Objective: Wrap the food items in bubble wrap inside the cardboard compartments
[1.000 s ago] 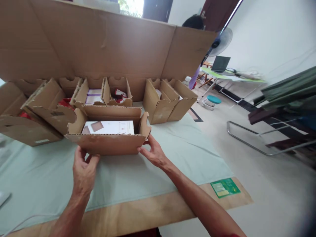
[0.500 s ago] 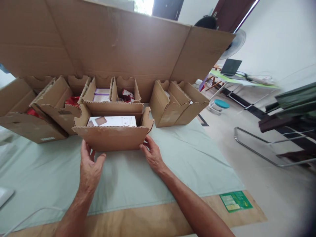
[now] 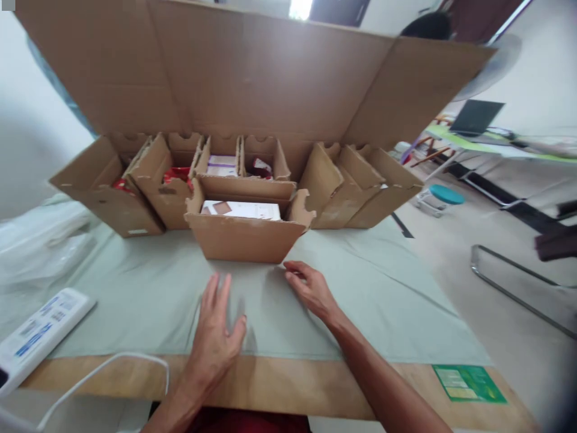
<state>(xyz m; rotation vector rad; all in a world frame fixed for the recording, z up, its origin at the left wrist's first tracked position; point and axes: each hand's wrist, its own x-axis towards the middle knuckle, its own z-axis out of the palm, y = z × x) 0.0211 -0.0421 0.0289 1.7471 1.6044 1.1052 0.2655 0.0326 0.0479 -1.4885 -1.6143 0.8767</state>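
A small open cardboard box (image 3: 246,240) with notched sides stands upright on the pale green cloth (image 3: 148,300). Inside it lies a white carton (image 3: 252,210) with a brown square printed on top. My left hand (image 3: 216,337) is over the cloth in front of the box, fingers spread, holding nothing. Close to the box's lower right corner, apart from it, my right hand (image 3: 311,290) has its fingers loosely bent and thumb apart, with nothing seen in it.
Several taller cardboard boxes (image 3: 148,204) line up behind, some holding red or purple-white packs, before a large upright cardboard sheet (image 3: 270,78). A white power strip (image 3: 45,331), its cable (image 3: 112,359) and clear plastic bags (image 3: 45,234) lie left. A green card (image 3: 469,383) lies front right.
Both hands have let go of the small cardboard box and drawn back toward me. The view has swung left, bringing the power strip and plastic bags further into sight.
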